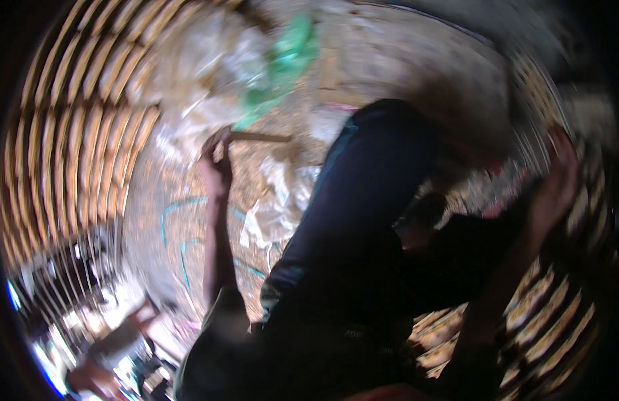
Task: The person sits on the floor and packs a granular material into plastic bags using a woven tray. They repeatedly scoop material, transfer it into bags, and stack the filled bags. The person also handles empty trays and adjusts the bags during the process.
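My left hand [217, 163] grips one end of a short, flat brown stick [261, 137], perhaps wood. The stick points right, above a floor [184, 175] strewn with brown debris. Crumpled clear plastic [276, 200] lies just below it. My right hand [562, 173] is raised at the far right, against the blurred edge of a pale, finely ribbed stack [537, 95]. Its fingers look extended, but whether they hold anything cannot be made out. Between my hands is my bent leg in dark trousers [369, 185].
Stacked tan slats [83, 165] rise on the left; more slats [545, 311] stand at lower right. A green plastic bag [292, 50] and clear plastic sheeting [214, 55] lie ahead. Teal strapping [184, 204] loops over the floor. Another person [113, 351] is at lower left.
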A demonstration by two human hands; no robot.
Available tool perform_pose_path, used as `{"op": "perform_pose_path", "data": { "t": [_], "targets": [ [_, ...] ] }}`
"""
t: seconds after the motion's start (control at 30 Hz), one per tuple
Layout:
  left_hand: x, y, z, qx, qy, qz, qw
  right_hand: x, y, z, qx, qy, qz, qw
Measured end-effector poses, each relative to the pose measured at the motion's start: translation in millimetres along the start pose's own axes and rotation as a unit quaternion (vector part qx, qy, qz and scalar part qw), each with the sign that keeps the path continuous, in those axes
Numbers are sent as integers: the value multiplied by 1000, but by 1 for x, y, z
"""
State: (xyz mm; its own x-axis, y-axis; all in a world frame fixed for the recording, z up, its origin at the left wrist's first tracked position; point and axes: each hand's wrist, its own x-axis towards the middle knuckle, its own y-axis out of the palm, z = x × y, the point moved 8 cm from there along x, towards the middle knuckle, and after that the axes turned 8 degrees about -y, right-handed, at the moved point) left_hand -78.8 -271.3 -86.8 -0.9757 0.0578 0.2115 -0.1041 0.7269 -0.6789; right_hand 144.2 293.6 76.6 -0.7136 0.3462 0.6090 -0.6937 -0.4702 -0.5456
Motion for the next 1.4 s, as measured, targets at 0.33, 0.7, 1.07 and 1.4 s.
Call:
{"op": "perform_pose_path", "data": {
  "t": [0.33, 0.7, 1.07, 1.4],
  "targets": [
    [34, 21, -38, 156, 27, 95, 983, 15, -11, 9, 9, 9, -31, 999],
    [89, -8, -315, 276, 325, 182, 886, -12, -50, -1, 33, -75, -106, 991],
    [-65, 132, -358, 158, 379, 434, 802, -37, -86, -6, 6, -113, -144, 983],
    [-66, 235, -210, 3, -15, 467, 884, -49, -92, -17, -40, -5, -132, 990]
  ]
}}
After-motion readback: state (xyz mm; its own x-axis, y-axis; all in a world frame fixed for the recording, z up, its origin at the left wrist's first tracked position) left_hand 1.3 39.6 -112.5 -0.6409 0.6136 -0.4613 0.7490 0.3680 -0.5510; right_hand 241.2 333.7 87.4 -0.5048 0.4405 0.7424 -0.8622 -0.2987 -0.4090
